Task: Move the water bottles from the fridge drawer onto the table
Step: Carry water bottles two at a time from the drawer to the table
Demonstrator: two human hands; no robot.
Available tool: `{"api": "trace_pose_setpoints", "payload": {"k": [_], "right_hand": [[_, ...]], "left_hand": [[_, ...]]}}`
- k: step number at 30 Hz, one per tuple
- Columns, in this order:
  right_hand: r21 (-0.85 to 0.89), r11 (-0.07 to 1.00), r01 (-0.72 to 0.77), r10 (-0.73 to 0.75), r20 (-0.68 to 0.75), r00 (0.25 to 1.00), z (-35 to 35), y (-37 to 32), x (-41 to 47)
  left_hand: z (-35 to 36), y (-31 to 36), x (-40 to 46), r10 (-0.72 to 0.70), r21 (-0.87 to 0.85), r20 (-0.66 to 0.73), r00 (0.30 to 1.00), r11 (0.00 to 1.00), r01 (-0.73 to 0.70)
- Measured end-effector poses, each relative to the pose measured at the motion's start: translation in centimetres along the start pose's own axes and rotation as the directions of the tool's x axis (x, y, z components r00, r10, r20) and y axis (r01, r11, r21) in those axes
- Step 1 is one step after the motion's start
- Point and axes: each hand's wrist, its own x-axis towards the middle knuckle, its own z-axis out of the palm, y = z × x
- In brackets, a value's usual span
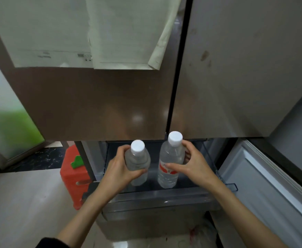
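Note:
Two clear water bottles with white caps stand upright over the pulled-out fridge drawer [157, 197]. My left hand [118, 169] grips the left bottle [137, 161] around its middle. My right hand [189, 167] grips the right bottle [170, 158], which has a red and white label, thumb in front and fingers behind. The bottoms of both bottles sit low inside the drawer; whether they touch its floor I cannot tell. No table is in view.
The brown upper fridge doors [96, 104] hang shut just above the bottle caps, with papers [85, 33] stuck on the left one. A lower door [264, 185] stands open at the right. A red plastic stool [73, 174] sits on the floor left of the drawer.

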Motion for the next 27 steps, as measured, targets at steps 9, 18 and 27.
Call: {"api": "trace_pose_setpoints", "payload": {"k": [9,18,27], "right_hand": [[0.311,0.932,0.187,-0.194,-0.010,0.981,-3.0,-7.6,-4.9],[0.351,0.935,0.055,-0.131,0.198,0.971,2.3,-5.0,-12.1],[0.343,0.932,0.116,-0.282,0.486,0.827,13.3,-10.1,-18.7]], "left_hand": [[-4.2,9.5,-4.5,-0.035,-0.423,-0.435,0.900,0.890,-0.170],[-2.7,7.7,-16.8,-0.383,-0.494,-0.491,0.782,0.862,0.112],[-10.7,6.0,-30.9,-0.438,-0.381,-0.692,0.574,0.897,0.225]]}}
